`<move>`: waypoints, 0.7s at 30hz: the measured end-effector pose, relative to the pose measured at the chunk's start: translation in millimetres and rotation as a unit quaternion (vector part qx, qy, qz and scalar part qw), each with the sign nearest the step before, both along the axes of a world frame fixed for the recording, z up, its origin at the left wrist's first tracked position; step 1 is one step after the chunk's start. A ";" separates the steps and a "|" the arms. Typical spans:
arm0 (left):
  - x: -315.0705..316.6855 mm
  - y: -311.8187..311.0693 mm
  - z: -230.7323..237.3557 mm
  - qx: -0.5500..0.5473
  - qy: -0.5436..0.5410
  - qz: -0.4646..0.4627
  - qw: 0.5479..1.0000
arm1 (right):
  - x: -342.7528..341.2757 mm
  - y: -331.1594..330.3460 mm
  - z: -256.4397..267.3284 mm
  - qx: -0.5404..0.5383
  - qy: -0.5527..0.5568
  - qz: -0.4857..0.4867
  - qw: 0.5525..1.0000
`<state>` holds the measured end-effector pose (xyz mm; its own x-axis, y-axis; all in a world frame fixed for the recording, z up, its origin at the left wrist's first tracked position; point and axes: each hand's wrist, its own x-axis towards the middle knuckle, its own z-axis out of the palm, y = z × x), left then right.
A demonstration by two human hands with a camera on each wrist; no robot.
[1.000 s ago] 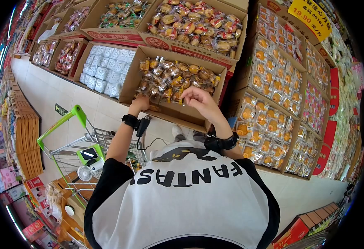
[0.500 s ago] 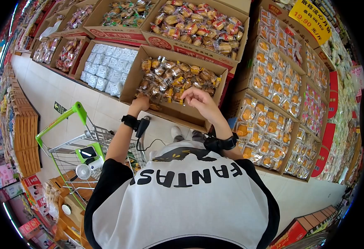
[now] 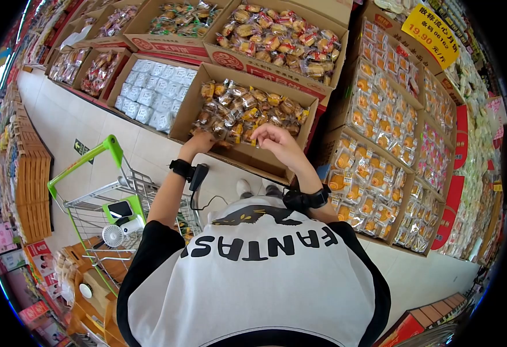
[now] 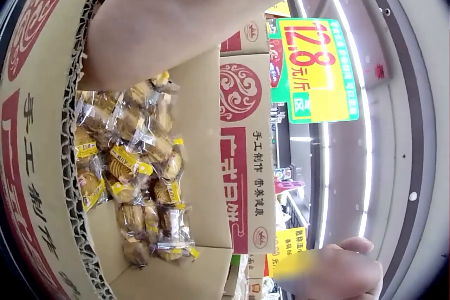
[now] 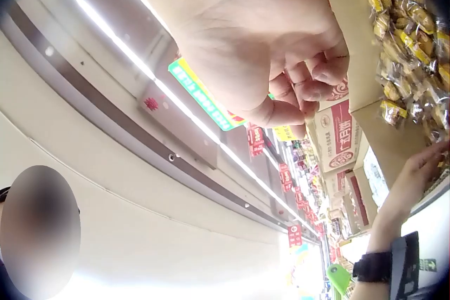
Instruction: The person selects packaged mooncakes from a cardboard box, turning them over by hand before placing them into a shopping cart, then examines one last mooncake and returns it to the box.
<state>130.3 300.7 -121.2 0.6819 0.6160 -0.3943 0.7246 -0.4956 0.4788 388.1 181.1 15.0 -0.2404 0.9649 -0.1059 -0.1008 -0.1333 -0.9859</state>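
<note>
Wrapped mooncakes (image 3: 253,110) in clear and yellow packaging fill the back of an open cardboard box (image 3: 247,161). My left hand (image 3: 201,141) reaches down over the box's near left corner, at the edge of the pile. In the left wrist view, its wrist and palm side (image 4: 162,26) cross the cut cardboard edge and the fingertips are hidden; I cannot tell whether they grip a packet. My right hand (image 3: 277,143) hovers above the near part of the box, fingers loosely bent. The right wrist view shows nothing in this right hand (image 5: 281,61).
White-wrapped packets (image 3: 152,95) lie in the adjoining box on the left. Behind stands a box of red-labelled mooncakes (image 3: 282,40). Stacked boxes of trayed packets (image 3: 374,144) rise on the right. A green-handled shopping cart (image 3: 86,165) is at my left, holding a small white fan (image 3: 113,235).
The head view has shifted slightly, so boxes and cart appear a little displaced. My left hand has moved slightly at the pile's edge; the right hand keeps its pose.
</note>
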 end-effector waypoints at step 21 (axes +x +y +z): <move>38.7 -56.7 174.7 -0.173 -0.318 0.117 0.925 | -16.4 -7.1 -14.9 -0.215 0.053 -0.031 0.975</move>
